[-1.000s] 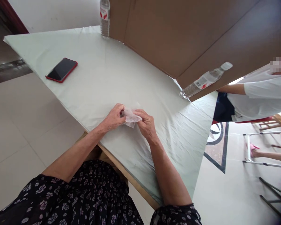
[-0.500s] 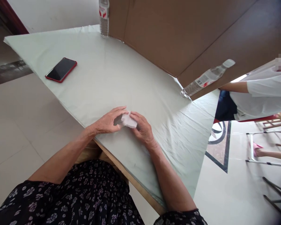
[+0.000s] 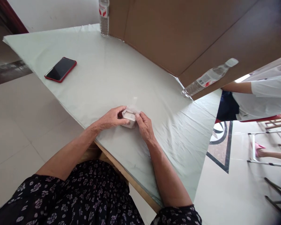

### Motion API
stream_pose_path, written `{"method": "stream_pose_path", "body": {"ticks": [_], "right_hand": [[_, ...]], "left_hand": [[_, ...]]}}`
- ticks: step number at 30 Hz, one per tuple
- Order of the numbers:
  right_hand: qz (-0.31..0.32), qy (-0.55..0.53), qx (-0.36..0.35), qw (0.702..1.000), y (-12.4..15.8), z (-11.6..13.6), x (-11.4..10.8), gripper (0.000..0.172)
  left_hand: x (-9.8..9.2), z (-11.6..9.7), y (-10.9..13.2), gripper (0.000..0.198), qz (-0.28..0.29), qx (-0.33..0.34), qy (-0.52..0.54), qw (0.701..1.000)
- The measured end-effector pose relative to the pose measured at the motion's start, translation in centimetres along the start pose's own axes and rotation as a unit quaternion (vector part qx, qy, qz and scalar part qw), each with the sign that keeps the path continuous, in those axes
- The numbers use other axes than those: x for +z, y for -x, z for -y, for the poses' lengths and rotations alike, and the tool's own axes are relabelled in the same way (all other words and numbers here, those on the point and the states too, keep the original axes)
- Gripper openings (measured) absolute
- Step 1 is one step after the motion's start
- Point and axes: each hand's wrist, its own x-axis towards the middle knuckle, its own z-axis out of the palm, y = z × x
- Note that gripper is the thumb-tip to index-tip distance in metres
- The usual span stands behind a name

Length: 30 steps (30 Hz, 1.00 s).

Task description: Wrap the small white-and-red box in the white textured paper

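Near the table's front edge, a small whitish block-shaped packet (image 3: 129,117) sits between my two hands. Thin, pale wrapping stands up loosely along its far side, and a faint blurred strip shows above it. My left hand (image 3: 114,118) grips the packet's left side, thumb on the near face and fingers behind. With thumb and forefinger, my right hand (image 3: 144,124) pinches the wrapping at the right end. What exactly the packet contains cannot be made out.
A phone in a red case (image 3: 61,69) lies at the left of the cloth-covered table (image 3: 89,78). A tall cardboard panel (image 3: 159,31) stands behind, with one water bottle (image 3: 104,18) at its left and another bottle (image 3: 209,78) at its right. A person in a white shirt (image 3: 269,97) is at the right.
The packet has turned so its flat face shows, with wrapping standing up behind it. My right hand has shifted from covering its right side to pinching its edge; my left thumb now presses it.
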Motion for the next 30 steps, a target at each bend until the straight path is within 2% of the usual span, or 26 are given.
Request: {"method": "stream_pose_path", "body": {"ticks": [4,7,11,18,23,30], "right_hand": [[0.027,-0.078,0.001,0.997,0.2,-0.4,0.0,0.05],[0.031,-0.088,0.018,0.996,0.2,-0.5,0.1,0.055],[0.029,-0.073,0.023,0.997,0.2,-0.5,0.2,0.051],[0.008,-0.043,0.01,0.999,0.5,-0.7,0.6,0.042],[-0.002,-0.05,0.008,0.999,0.4,-0.7,0.7,0.042],[-0.017,-0.048,0.011,0.999,0.2,-0.3,0.5,0.036]], "left_hand": [[0.1,-0.5,-0.3,0.045,0.01,-0.014,0.02,1.0],[0.1,-0.7,-0.4,0.047,0.003,-0.024,0.039,0.999],[0.4,-0.4,-0.5,0.05,-0.011,-0.036,0.048,0.998],[0.4,0.0,-0.1,0.04,-0.019,-0.045,0.029,0.998],[0.2,0.2,0.2,0.042,0.01,-0.025,0.074,0.997],[0.3,0.8,0.0,0.05,-0.01,-0.04,0.116,0.992]]}}
